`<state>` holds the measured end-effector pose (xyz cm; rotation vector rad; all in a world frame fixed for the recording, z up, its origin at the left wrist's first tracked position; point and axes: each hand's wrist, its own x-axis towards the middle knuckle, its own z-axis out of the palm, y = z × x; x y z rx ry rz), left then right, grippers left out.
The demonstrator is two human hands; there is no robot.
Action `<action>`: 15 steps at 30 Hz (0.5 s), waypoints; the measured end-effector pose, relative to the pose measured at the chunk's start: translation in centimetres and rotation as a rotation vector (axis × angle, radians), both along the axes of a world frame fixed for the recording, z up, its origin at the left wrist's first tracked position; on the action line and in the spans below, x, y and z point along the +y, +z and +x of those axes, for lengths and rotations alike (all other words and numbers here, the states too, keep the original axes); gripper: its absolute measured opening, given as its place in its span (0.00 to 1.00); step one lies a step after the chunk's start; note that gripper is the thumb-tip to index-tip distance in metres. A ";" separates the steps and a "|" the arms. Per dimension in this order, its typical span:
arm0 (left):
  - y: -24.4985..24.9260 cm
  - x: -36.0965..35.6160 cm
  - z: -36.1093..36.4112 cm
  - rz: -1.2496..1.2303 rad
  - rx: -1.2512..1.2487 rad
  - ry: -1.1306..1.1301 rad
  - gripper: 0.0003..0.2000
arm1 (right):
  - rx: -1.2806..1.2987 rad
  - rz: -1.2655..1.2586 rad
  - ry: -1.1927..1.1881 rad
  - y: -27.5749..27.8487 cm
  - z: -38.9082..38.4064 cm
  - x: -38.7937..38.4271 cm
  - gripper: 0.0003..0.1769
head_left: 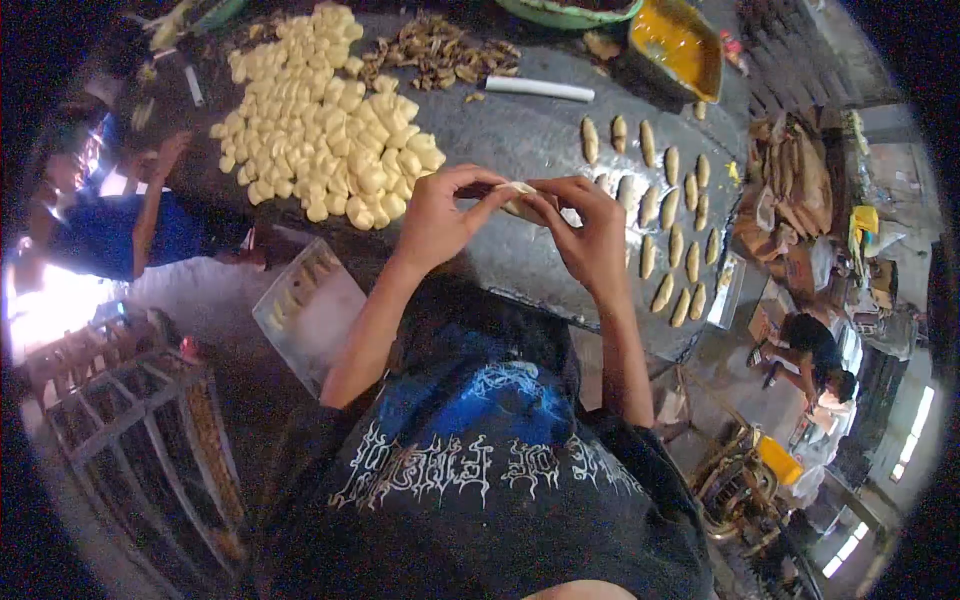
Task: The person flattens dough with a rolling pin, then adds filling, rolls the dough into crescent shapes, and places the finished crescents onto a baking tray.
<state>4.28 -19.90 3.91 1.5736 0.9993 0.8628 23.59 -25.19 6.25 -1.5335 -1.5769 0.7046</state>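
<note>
A small pale piece of dough point(518, 204) is pinched between my two hands above the dark tabletop point(490, 255). My left hand point(440, 215) grips its left end with thumb and fingers closed. On the other end, my right hand point(590, 220) has its fingertips closed in the same way. The fingers hide much of the piece. Left of my hands spreads a big heap of pale yellow dough pieces point(330, 140). To the right lie several shaped, elongated dough rolls point(669, 207) in loose rows, with white powder around some of them.
Behind the hands are a brown pile of strips point(440, 52), a white rod point(540, 89), a green basin point(575, 14) and a container of orange-yellow liquid point(680, 50). A person point(150, 225) is at the left; another person point(810, 350) sits low at the right.
</note>
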 end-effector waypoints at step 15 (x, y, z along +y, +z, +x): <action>-14.5 9.1 1.6 -0.046 0.352 -0.159 0.08 | -0.357 -0.267 -0.374 -17.0 0.7 5.1 0.18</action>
